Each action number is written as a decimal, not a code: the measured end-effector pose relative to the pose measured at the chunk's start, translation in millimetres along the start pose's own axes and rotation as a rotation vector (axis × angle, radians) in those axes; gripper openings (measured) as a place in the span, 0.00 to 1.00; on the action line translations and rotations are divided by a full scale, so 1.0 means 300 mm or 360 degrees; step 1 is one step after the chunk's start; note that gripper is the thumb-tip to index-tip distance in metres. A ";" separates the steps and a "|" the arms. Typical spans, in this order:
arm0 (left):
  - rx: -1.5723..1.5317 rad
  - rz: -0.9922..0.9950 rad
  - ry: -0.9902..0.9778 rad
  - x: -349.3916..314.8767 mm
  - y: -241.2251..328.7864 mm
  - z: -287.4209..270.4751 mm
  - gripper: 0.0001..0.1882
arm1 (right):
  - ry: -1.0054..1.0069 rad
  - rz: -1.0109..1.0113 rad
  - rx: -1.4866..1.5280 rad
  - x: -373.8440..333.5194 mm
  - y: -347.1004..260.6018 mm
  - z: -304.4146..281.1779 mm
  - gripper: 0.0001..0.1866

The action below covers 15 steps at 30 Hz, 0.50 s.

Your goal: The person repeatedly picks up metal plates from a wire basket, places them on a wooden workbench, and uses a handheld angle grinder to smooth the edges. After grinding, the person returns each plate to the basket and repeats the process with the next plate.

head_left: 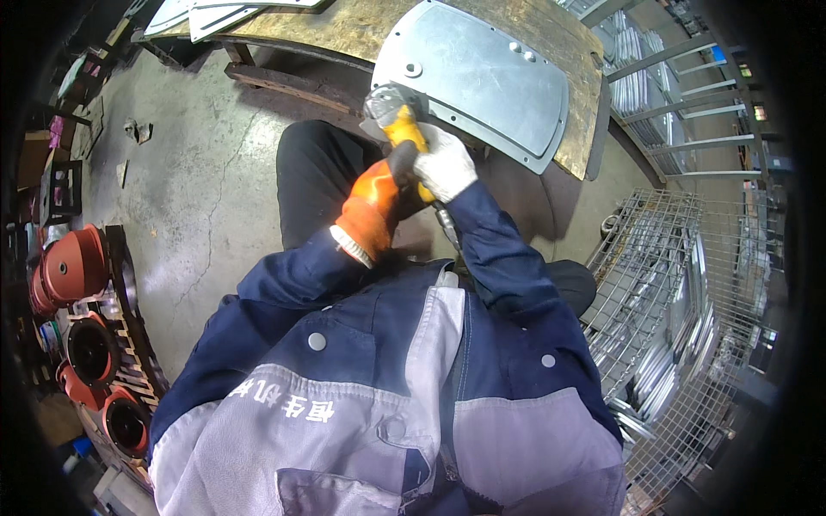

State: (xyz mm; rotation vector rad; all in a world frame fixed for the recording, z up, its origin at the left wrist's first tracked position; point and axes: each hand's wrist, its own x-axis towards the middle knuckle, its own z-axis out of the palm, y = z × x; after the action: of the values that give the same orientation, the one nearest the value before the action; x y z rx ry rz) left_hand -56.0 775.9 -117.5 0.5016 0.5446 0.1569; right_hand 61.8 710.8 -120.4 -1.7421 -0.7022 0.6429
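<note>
Galvanised steel plate [482, 82] lies on the worn workbench [361, 30]. Grinding looks underway at the plate's near-left edge. Angle grinder [397, 116] gripped two-handed — left hand [374, 206], orange glove, closed behind; right hand [443, 163], white glove, wrapped round the yellow body. Forearms converge toward the plate. Next move likely needs steady, level travel along the edge.

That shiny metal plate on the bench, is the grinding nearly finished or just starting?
In hand: both hands grip a yellow angle grinder, the left hand in an orange glove, the right hand in a white one, its head at the lower left edge of the grey metal plate. Done: many similar plates stand in the wire basket, finished or not I cannot tell. How much edge is left cannot be judged.
</note>
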 end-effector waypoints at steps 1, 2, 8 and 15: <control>-0.0266 -0.0121 -0.0004 0.027 0.022 -0.025 0.20 | 0.0042 0.0105 -0.0015 0.022 0.003 0.036 0.21; -0.0266 -0.0023 -0.0169 0.044 0.026 -0.038 0.21 | 0.0010 0.0046 -0.0263 0.033 0.006 0.043 0.20; 0.0222 0.0250 -0.0076 0.010 -0.036 -0.010 0.21 | 0.0128 -0.0009 -0.0758 -0.024 0.009 0.004 0.20; 0.0352 0.0246 -0.0272 -0.014 -0.128 0.071 0.14 | 0.0356 -0.0033 -0.0592 -0.157 0.066 -0.081 0.18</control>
State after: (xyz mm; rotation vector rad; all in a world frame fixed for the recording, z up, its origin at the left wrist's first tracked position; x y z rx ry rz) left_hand -47.7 732.7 -118.9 0.7656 0.3569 0.2003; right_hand 50.0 656.2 -129.8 -2.1059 -0.7128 0.3062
